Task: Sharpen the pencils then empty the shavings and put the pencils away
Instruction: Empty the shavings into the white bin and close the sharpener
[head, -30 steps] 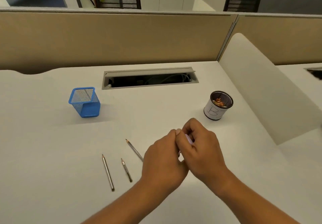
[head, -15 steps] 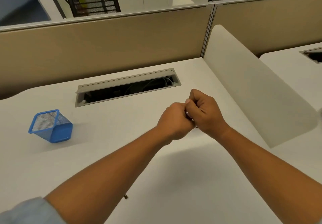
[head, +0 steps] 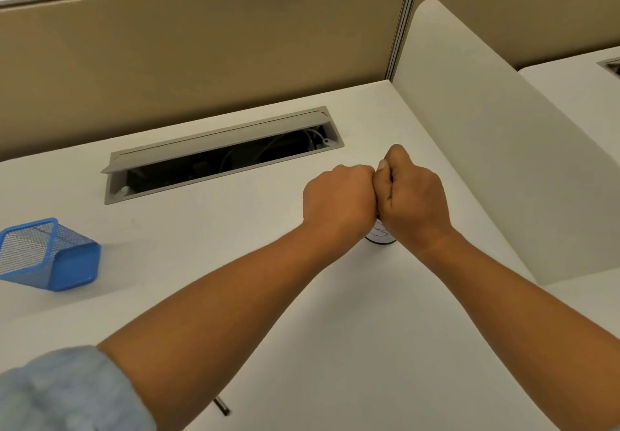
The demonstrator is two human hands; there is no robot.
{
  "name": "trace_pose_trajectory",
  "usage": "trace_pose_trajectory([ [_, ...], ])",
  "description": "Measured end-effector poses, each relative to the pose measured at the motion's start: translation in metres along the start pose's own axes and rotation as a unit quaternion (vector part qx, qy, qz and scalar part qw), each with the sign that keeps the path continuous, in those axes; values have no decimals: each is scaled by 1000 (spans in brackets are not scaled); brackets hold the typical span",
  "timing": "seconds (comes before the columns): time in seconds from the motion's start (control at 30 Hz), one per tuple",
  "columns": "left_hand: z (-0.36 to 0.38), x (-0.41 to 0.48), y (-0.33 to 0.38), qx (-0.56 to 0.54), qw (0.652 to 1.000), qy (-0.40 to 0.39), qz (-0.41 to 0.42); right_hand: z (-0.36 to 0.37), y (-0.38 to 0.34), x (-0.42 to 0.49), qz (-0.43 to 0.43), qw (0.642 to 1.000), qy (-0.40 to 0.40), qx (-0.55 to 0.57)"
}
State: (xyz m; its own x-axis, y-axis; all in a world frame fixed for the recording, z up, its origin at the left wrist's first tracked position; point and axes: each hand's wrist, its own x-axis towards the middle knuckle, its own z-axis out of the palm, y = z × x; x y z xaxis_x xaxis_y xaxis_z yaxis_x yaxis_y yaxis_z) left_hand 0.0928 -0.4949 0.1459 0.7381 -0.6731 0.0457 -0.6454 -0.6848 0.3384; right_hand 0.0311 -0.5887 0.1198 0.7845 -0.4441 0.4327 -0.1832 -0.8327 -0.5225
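Observation:
My left hand (head: 339,199) and my right hand (head: 414,202) are clenched and pressed knuckle to knuckle over the right side of the white desk (head: 235,236). Whatever they grip is hidden between the fingers; an earlier frame showed a small pale piece there, likely the sharpener. Directly under the hands stands the white cup (head: 380,234) with black marker writing, only its lower edge showing. The end of one pencil (head: 223,407) peeks out beneath my left forearm. A blue mesh pencil holder (head: 50,256) stands at the far left.
An open grey cable tray (head: 221,155) is sunk into the desk behind the hands. A white curved divider (head: 486,148) rises close on the right, and a beige partition (head: 201,61) closes off the back.
Both hands travelled together away from me and to the right, from above the pencils to over the white cup. The view followed, so most pencils dropped out of sight.

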Motion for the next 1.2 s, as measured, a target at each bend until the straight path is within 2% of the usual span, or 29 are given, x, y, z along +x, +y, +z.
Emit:
trace_pose_trajectory([
  [0.07,-1,3,1,31,999,-2,19,3,4,-1,6,1000,-5,-3],
  [0.17,0,9,3,-14,999,-26,26,4,10,1,77,986,16,145],
  [0.23,1,11,4,-54,998,-34,14,0,15,4,99,976,40,187],
  [0.47,6,14,2,-44,996,-58,52,-6,23,5,120,986,-42,103],
  [0.6,-6,20,-6,-133,976,-144,98,-15,27,5,136,987,-53,68],
  [0.67,-13,21,-11,-157,968,-158,116,-18,28,7,144,985,-57,71],
  [0.9,-15,19,-16,-197,972,-71,110,-29,30,7,192,971,-75,119],
  [1.2,-7,15,3,-196,973,-27,119,-44,29,-1,181,979,-63,64],
])
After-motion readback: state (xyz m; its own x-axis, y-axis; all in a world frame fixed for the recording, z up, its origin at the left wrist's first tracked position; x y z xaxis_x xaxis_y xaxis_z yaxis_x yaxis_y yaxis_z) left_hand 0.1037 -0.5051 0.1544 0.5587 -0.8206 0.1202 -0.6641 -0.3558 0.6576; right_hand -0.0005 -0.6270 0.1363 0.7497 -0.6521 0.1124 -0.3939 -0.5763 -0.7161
